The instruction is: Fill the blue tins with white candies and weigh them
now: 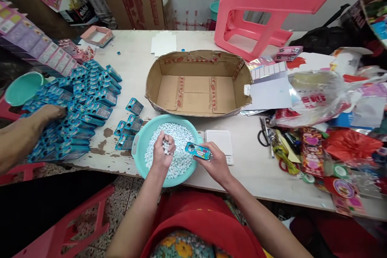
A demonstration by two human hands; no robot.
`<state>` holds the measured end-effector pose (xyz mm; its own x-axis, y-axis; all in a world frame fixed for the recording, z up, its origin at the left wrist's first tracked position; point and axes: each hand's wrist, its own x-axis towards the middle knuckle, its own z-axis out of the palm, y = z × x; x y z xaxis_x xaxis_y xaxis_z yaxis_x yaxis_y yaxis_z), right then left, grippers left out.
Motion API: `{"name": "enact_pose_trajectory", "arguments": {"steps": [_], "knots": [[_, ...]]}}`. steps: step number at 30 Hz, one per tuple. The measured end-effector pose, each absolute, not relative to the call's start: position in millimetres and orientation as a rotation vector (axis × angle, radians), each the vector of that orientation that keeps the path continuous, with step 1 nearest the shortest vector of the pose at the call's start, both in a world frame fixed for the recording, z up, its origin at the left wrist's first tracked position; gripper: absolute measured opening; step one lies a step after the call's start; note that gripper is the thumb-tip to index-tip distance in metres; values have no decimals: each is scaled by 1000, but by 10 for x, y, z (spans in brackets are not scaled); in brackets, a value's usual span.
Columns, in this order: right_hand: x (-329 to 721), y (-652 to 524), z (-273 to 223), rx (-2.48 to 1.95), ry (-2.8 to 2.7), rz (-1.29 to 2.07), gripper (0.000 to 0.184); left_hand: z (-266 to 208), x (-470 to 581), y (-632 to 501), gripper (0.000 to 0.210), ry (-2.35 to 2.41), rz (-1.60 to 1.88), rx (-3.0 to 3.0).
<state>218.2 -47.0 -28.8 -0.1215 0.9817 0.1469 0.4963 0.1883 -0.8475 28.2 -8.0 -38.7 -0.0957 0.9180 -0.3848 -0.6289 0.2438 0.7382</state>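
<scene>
A turquoise basin (137, 165) full of small pale candies (181, 141) stands at the table's front edge. Above its left half, my left hand (163, 151) is closed around some of the candies, several of which show between the fingers. My right hand (216, 161) pinches a small blue candy box (198, 151) over the basin's right rim. The box lies tilted, its printed face up and a round window at its left end. Several similar blue boxes (133, 123) lie just left of the basin.
An open cardboard box (196, 109) sits behind the basin, and a white scale (222, 145) to its right. At left, a co-worker's hand (53, 113) rests in a large pile of blue boxes (99, 105). Scissors (263, 133), plastic bags and a pink stool (256, 4) occupy the right.
</scene>
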Motion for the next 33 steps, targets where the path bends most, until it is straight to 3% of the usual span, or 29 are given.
{"name": "enact_pose_trajectory", "arguments": {"steps": [4, 12, 16, 20, 23, 30, 33], "knots": [[1941, -439, -329, -1375, -1829, 827, 29, -72, 497, -86, 40, 931, 1548, 424], [1916, -374, -353, -1387, -1787, 860, 30, -79, 574, 2, 45, 1072, 1587, 427], [2135, -396, -343, -1382, -1609, 978, 31, -269, 431, 36, 45, 1330, 1424, 630], [2546, -434, -443, -1444, -1356, 978, 34, -755, 211, -86, 24, 1832, 861, 1453], [2862, -412, -674, -1535, -1256, 874, 36, -1123, 106, -226, 27, 1922, 556, 1785], [3217, -318, -1200, -1621, -1217, 797, 45, -1390, 112, -361, 30, 1809, 515, 1872], [3316, -421, -1220, -1620, -1276, 825, 65, -1357, 114, -363, 30, 1830, 543, 1863]]}}
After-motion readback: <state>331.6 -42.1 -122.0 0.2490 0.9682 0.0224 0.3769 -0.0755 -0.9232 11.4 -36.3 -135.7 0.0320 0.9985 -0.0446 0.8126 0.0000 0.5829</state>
